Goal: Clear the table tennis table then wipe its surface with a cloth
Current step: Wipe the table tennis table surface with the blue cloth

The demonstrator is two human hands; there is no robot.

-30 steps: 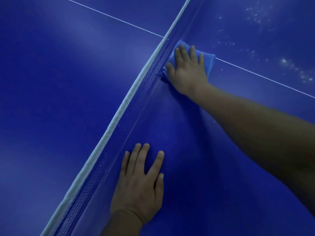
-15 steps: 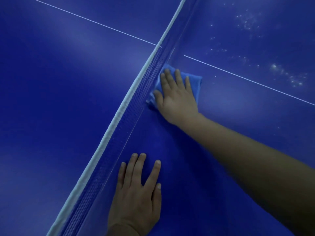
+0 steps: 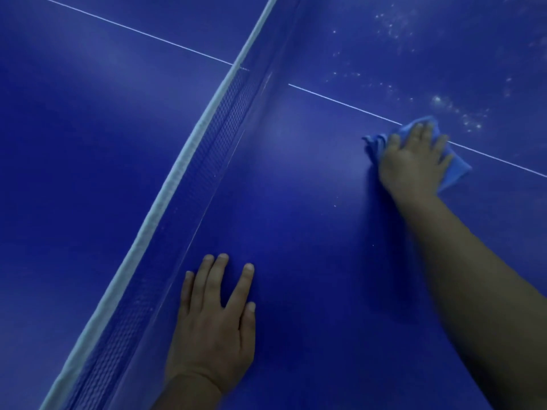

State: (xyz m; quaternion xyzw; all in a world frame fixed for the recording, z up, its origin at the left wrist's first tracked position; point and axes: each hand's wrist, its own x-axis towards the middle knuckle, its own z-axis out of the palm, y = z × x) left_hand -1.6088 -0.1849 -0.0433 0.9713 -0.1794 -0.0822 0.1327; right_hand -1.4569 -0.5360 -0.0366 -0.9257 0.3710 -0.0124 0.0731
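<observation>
left hand (image 3: pixel 214 318) flat, palm down, fingers straight and slightly spread. right arm (image 3: pixel 473 276) extended forward; right hand (image 3: pixel 414 161) palm down, fingers spread, pressing flat.

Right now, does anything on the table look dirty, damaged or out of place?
Yes: pale specks dot the table beyond the white line, just past the cloth under the right hand. The net looks straight.
</observation>
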